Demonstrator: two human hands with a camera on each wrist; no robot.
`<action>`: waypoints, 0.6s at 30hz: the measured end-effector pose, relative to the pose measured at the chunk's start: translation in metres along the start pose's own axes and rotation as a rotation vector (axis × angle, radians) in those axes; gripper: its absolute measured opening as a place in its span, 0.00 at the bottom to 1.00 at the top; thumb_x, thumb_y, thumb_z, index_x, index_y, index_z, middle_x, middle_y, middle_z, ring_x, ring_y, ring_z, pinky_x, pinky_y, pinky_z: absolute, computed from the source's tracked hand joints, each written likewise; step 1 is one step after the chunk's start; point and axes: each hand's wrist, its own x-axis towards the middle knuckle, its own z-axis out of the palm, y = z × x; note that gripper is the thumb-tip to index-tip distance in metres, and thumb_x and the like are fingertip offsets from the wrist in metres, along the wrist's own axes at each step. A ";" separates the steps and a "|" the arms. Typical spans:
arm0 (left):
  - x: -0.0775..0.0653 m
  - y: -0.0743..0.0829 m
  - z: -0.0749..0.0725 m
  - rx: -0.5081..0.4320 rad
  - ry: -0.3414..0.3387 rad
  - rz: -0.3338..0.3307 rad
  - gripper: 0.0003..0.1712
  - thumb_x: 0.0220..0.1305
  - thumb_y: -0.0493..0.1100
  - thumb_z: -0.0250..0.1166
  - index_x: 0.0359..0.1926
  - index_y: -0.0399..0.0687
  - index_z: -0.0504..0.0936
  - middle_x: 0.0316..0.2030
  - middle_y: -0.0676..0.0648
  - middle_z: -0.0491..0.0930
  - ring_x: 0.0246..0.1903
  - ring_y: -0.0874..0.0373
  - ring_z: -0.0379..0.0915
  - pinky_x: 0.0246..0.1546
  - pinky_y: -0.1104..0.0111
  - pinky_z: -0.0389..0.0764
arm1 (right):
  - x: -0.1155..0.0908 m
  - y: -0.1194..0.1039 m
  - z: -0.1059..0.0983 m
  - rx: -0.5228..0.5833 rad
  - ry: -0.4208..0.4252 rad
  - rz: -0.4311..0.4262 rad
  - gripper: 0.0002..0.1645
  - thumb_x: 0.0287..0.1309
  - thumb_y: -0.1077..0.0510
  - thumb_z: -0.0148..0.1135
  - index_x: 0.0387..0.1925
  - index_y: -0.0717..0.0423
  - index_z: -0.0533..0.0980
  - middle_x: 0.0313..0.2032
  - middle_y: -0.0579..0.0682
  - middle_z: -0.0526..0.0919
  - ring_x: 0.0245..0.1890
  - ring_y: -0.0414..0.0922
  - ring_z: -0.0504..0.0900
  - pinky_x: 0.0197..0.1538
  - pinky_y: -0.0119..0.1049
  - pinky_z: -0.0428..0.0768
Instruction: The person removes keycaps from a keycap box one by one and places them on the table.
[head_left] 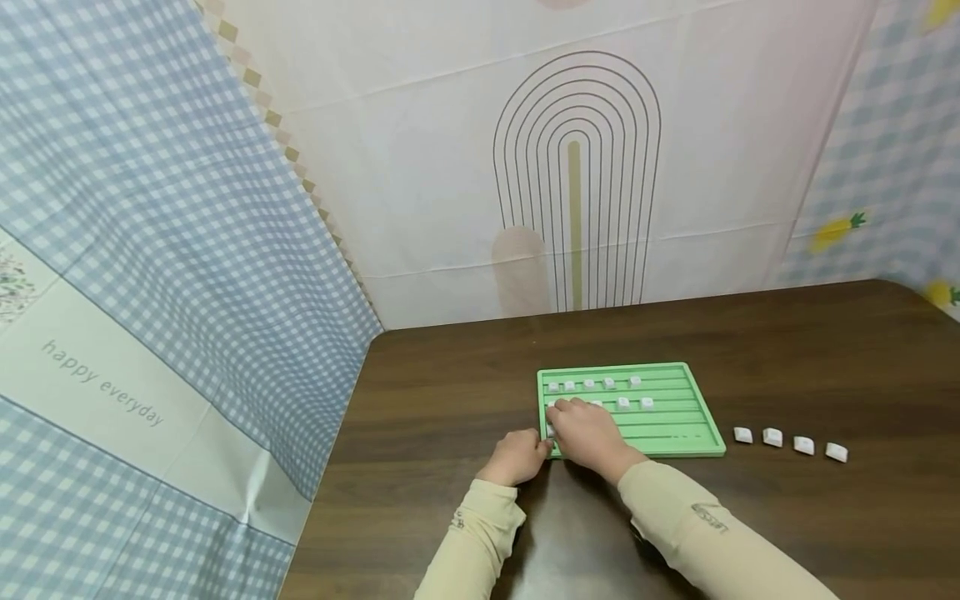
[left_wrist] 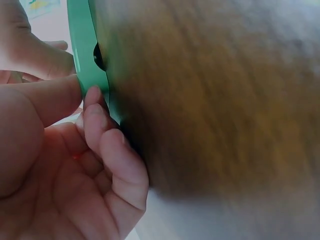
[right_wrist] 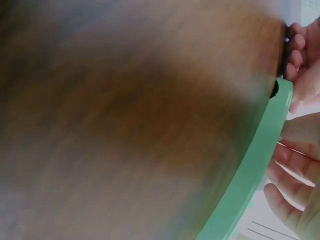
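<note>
A light green slotted tray (head_left: 675,432) lies on the table, with several white keycaps (head_left: 647,403) standing along its rows. My left hand (head_left: 517,457) holds the tray's near left corner. In the left wrist view its thumb is on the rim and its fingertips (left_wrist: 93,95) are against the outer wall. Over the left part of the tray is my right hand (head_left: 588,433), fingers bent down among the keycaps there. The right wrist view shows its curled fingers (right_wrist: 295,162) behind the tray wall; I cannot tell whether they pinch a keycap.
To the right of the tray, several loose white keycaps (head_left: 804,446) lie in a slanting row on the dark wooden table (head_left: 450,367). A patterned cloth (head_left: 435,167) hangs behind the table, and a blue checked cloth (head_left: 187,208) hangs along its left side.
</note>
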 end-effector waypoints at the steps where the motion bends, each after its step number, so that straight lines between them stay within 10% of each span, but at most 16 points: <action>1: 0.000 0.000 0.000 0.005 0.003 0.004 0.19 0.70 0.46 0.48 0.22 0.44 0.69 0.17 0.49 0.64 0.16 0.57 0.60 0.21 0.69 0.62 | 0.000 0.000 0.000 0.001 -0.006 0.006 0.04 0.53 0.62 0.60 0.25 0.52 0.76 0.25 0.46 0.78 0.24 0.43 0.75 0.23 0.37 0.74; 9: 0.001 -0.002 0.002 -0.058 -0.022 -0.017 0.20 0.71 0.47 0.48 0.20 0.46 0.65 0.16 0.50 0.61 0.15 0.59 0.56 0.19 0.70 0.59 | -0.009 0.024 -0.028 0.021 0.081 0.054 0.03 0.46 0.64 0.62 0.26 0.55 0.77 0.25 0.47 0.80 0.24 0.44 0.77 0.20 0.34 0.72; 18: 0.002 -0.005 0.000 -0.093 -0.030 -0.012 0.22 0.71 0.47 0.48 0.18 0.48 0.61 0.15 0.51 0.58 0.15 0.59 0.52 0.20 0.70 0.57 | -0.120 0.168 -0.106 -0.016 0.012 0.398 0.09 0.52 0.58 0.62 0.34 0.58 0.79 0.30 0.55 0.82 0.25 0.49 0.79 0.20 0.45 0.72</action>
